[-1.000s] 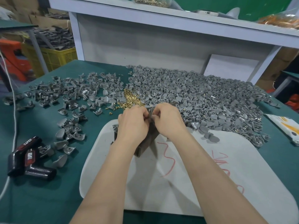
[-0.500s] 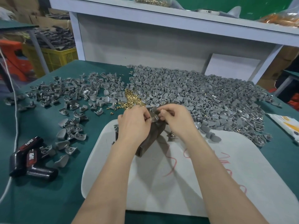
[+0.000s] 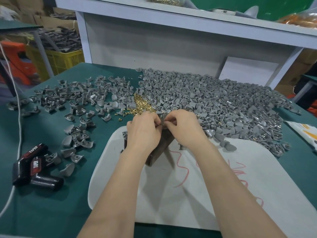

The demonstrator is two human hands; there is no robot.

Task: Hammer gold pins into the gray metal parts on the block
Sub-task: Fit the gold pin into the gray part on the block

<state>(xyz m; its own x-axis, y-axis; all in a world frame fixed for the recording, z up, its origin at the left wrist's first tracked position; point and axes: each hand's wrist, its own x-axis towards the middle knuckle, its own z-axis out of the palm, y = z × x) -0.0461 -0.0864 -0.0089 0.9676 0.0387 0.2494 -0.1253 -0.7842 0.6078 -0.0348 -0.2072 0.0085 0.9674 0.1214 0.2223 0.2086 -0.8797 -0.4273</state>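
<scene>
A dark brown block (image 3: 159, 150) stands on a white board (image 3: 197, 186) in the middle of the green table. My left hand (image 3: 144, 131) and my right hand (image 3: 184, 128) meet over the block's top, fingers curled and pinching something small between them; a sliver of a gray metal part (image 3: 162, 121) shows in the gap, the rest is hidden. A small heap of gold pins (image 3: 142, 105) lies just behind my left hand. A big pile of gray metal parts (image 3: 214, 102) spreads to the right, a looser scatter of parts (image 3: 77, 103) to the left.
A black tool marked TAPER (image 3: 34, 165) lies at the left front, with a white cable (image 3: 17, 117) running past it. A white shelf frame (image 3: 171, 31) stands behind the table. A printed packet (image 3: 307, 131) lies at the right edge. A yellow crate (image 3: 63, 59) stands far left.
My right hand drew a little away to the right half a second ago and has come back against my left hand over the block. The left hand has hardly moved.
</scene>
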